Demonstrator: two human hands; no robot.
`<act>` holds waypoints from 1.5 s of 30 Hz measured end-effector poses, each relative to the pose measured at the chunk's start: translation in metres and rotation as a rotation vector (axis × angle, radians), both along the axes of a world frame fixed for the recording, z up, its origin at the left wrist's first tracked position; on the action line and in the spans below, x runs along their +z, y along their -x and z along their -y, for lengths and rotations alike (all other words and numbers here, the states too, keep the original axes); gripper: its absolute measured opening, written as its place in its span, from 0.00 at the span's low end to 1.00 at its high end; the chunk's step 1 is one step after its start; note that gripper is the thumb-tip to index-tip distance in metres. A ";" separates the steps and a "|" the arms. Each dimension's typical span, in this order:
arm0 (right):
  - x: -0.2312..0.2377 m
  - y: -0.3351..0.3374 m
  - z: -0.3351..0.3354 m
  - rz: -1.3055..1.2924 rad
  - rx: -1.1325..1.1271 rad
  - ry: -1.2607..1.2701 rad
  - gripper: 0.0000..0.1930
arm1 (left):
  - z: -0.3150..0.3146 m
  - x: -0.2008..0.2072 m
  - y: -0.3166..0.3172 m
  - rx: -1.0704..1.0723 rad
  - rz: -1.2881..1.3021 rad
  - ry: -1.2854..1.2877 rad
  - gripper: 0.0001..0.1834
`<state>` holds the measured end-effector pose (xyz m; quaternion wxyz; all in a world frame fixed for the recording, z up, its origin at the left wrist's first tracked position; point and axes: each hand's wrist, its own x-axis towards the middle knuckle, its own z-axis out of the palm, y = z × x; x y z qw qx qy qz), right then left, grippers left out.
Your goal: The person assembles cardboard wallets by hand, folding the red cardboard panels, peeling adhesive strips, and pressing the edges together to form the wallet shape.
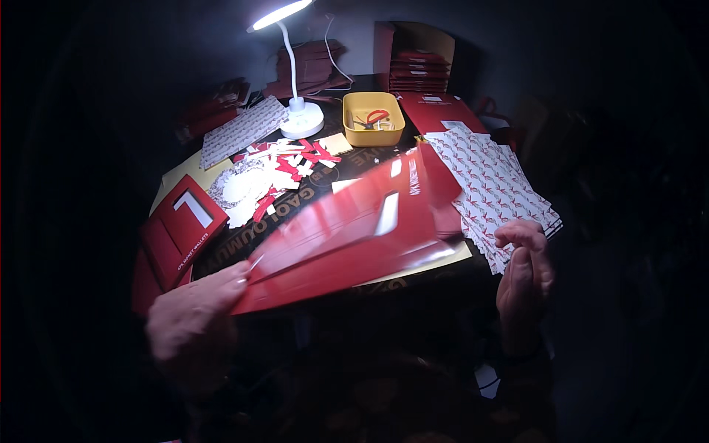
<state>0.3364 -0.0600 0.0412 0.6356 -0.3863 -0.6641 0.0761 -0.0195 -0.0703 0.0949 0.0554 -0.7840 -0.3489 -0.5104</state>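
My left hand (pixel 196 314) is closed on the lower left corner of a large red card sheet (pixel 325 273), its fingers pinching the edge. The sheet is tilted over the table and smeared by motion; it has pale cut-out windows and white print. My right hand (pixel 524 273) is raised at the right with bent fingers apart, and nothing shows in it. Just beyond it lies a stack of white sheets (pixel 495 181) with a red and grey pattern. On the left a red printed card packet (pixel 181 229) with a white numeral rests on other red pieces.
A white desk lamp (pixel 301 118) shines at the back. Beside it stands a yellow tray (pixel 373 138) with red-handled scissors (pixel 377 117). Red and white paper scraps (pixel 273 177) are heaped left of centre. A cardboard box (pixel 384 55) of red packets is at the back right.
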 end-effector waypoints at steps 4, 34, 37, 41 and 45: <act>-0.005 -0.009 -0.014 -0.096 0.041 0.104 0.11 | -0.034 -0.035 -0.031 -0.013 -0.373 -0.153 0.09; -0.034 0.011 -0.058 -0.717 0.646 1.432 0.19 | -0.063 -0.111 -0.054 -0.095 -0.322 0.514 0.37; -0.038 0.013 -0.057 -0.817 0.718 1.397 0.16 | -0.068 -0.104 -0.058 -0.128 -0.349 0.524 0.34; -0.044 0.017 -0.055 -0.878 0.742 1.359 0.15 | -0.073 -0.103 -0.066 -0.093 -0.456 0.453 0.28; -0.043 0.019 -0.051 -0.877 0.723 1.320 0.14 | -0.079 -0.114 -0.071 -0.045 -0.569 0.214 0.17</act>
